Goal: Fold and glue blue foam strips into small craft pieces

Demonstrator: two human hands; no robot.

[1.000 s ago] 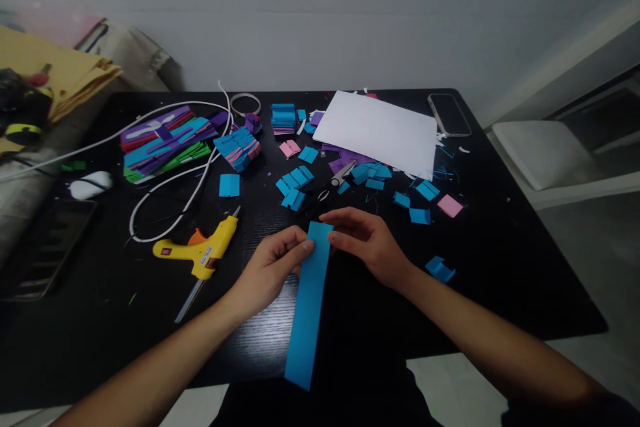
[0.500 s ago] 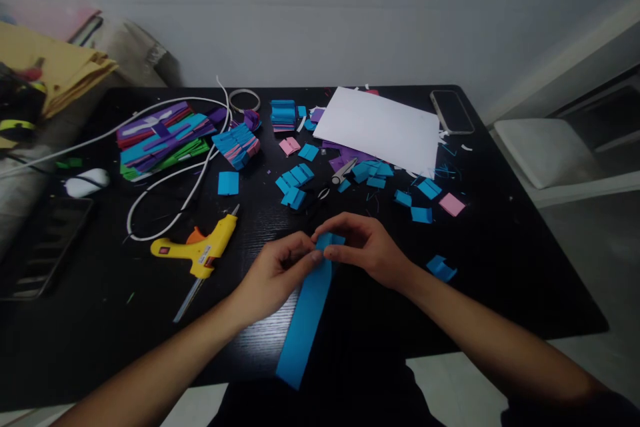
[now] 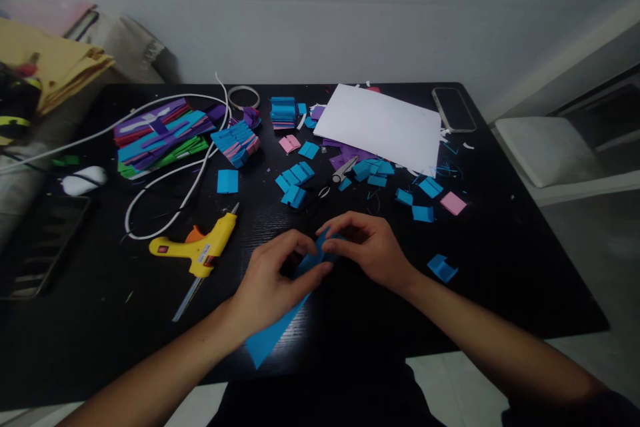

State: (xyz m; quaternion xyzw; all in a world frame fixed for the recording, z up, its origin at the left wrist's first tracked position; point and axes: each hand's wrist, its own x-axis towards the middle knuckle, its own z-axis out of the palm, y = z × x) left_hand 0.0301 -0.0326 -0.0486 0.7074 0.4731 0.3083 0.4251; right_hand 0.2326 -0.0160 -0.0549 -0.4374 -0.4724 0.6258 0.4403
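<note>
A long blue paper strip [image 3: 277, 335] runs slantwise over the black table's front, with its upper end between my two hands. My left hand [image 3: 280, 273] lies across the strip, fingers curled and thumb stretched along it, covering its middle. At the strip's upper end, my right hand [image 3: 367, 243] pinches the paper between thumb and fingertips. Beyond the hands lie scissors [image 3: 344, 170] and several small folded blue paper pieces [image 3: 295, 177]. One folded blue piece [image 3: 442, 268] lies by itself near my right forearm.
To the left lies a yellow glue gun [image 3: 203, 247] with a clear stick, near a looped white cable [image 3: 187, 203]. Bundled coloured paper strips [image 3: 160, 137] are behind. A white sheet [image 3: 377, 123], a phone [image 3: 454, 110] and a pink paper piece [image 3: 453, 203] lie to the right.
The blue strip's lower end has swung to the left, so it slants more. My left hand has shifted over it and now covers more of its middle. My right hand has barely moved.
</note>
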